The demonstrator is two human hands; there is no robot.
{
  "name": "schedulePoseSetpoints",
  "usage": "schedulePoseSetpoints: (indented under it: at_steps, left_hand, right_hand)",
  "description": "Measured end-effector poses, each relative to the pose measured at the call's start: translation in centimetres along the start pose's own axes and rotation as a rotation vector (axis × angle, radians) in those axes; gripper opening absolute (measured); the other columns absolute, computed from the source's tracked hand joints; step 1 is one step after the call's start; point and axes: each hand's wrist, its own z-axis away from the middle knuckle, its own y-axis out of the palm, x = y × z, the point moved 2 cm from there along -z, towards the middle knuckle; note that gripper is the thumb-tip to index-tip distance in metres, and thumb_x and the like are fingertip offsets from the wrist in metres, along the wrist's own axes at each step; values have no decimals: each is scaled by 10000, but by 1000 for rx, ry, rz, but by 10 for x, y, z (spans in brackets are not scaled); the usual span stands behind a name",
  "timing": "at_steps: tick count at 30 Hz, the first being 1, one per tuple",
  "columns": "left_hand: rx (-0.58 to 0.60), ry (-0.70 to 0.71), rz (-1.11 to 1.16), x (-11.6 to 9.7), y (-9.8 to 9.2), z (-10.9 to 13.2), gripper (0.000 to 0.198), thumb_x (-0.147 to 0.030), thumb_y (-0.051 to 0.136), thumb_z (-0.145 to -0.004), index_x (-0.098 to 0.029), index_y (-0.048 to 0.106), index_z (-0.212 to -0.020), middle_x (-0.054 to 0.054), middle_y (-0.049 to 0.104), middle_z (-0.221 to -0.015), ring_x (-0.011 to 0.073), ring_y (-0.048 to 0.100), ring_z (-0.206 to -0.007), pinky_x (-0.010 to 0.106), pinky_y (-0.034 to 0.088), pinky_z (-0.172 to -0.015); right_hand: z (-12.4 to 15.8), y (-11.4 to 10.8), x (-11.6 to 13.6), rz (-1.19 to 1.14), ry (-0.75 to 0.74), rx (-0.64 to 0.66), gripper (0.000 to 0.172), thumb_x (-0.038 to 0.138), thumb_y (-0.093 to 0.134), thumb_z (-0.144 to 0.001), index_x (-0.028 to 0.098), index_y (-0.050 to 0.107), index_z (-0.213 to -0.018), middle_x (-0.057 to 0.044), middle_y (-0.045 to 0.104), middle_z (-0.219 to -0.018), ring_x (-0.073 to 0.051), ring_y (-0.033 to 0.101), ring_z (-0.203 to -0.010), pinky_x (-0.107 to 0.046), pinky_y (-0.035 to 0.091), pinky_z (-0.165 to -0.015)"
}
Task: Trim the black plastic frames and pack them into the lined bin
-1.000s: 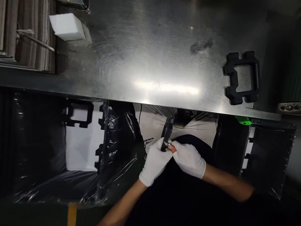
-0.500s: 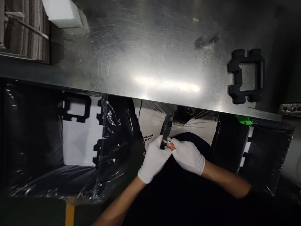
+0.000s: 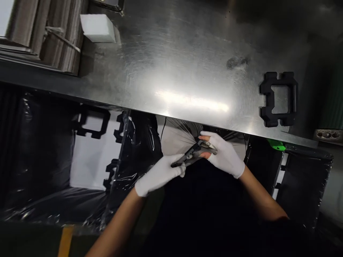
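Note:
Both my hands wear white gloves, with some fingertips of the right one bare. Between them, just below the table edge, is a dark frame-shaped part (image 3: 189,152), seen nearly edge-on and tilted. My left hand (image 3: 162,173) is closed on its lower left end. My right hand (image 3: 223,153) pinches its upper right end with thumb and fingers. A similar black notched square frame (image 3: 266,103) lies flat on the metal table (image 3: 182,67) at the right. More such frames, one of them a black frame (image 3: 103,123), sit in the plastic-lined container at the left.
The lined container (image 3: 88,167) stands below the table edge at left; another lined container (image 3: 297,185) is at right, with a green tool (image 3: 276,144) at its top edge. A cardboard stack (image 3: 60,39) and a white block (image 3: 98,28) sit at the table's upper left.
The part in my hands has turned from nearly upright to slanting. My right hand has moved up to its far end, while my left hand has shifted left. The camera view has shifted slightly.

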Motion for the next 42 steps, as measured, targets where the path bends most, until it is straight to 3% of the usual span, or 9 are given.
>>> schedulePoseSetpoints:
  at_steps: [3,7,9,14,17,20,22,27,42]
  left_hand:
    - [-13,12,-9,-4,-24,4,278,-481,774,-813,-207,737,-845,77,785,-878,247,698,-804,311,546,-731]
    - [-854,121,-2,6,-30,34,381,-554,827,-797,-217,671,-712,25,703,-739,214,630,-732,294,516,-672]
    - [-1049,69,109,19,-12,48,502,-605,786,-863,-208,612,-610,7,600,-602,175,534,-602,291,462,-589]
    - [-598,-12,670,23,38,31,703,-814,756,-839,-182,771,-1146,140,803,-1145,299,750,-1067,398,607,-936]
    - [-570,17,802,9,40,17,637,-814,745,-834,-185,724,-932,127,793,-1017,278,753,-969,381,612,-869]
    - [-507,-11,423,0,39,15,495,-689,730,-870,-214,616,-788,44,691,-696,223,668,-658,334,538,-648]
    - [-532,-29,16,-1,44,20,380,-582,756,-836,-222,639,-871,38,708,-711,249,685,-668,345,518,-660]
    - [-457,-53,-717,-6,67,26,333,-531,660,-901,-215,688,-1005,69,751,-716,321,752,-688,353,443,-632]
    - [-469,122,-1074,-10,75,19,446,-618,615,-932,-187,709,-865,108,698,-622,315,691,-567,371,320,-558]
  right_hand:
    - [-23,4,-9,19,-22,144,234,336,716,-1060,260,734,-1280,0,782,-1103,-155,722,-907,-254,498,-804]
    - [-28,16,-7,27,55,81,171,358,702,-1061,222,756,-1149,2,779,-979,-151,704,-857,-249,471,-783]
    - [-22,26,-2,-60,123,-12,181,369,684,-1060,214,747,-1131,-6,785,-982,-160,709,-872,-252,490,-804]
    - [-1,58,17,-255,170,-33,182,398,721,-1015,241,734,-1105,4,795,-1028,-165,733,-928,-260,534,-868]
    - [13,60,28,-281,47,125,295,512,701,-1022,251,704,-1159,-13,772,-1084,-186,733,-975,-298,552,-920]
    - [30,38,30,-286,3,22,432,598,414,-1129,227,625,-1196,-97,694,-1231,-221,697,-1076,-359,558,-973]
    - [42,24,28,-243,47,-3,470,562,260,-1166,234,589,-1095,-98,673,-1165,-219,678,-1035,-359,555,-937]
    - [69,27,22,50,175,383,393,508,313,-1188,245,556,-1024,9,676,-859,-165,624,-698,-283,434,-657]
    - [65,25,38,319,300,478,351,435,358,-1200,213,630,-1188,-35,789,-947,-201,760,-792,-298,337,-612]
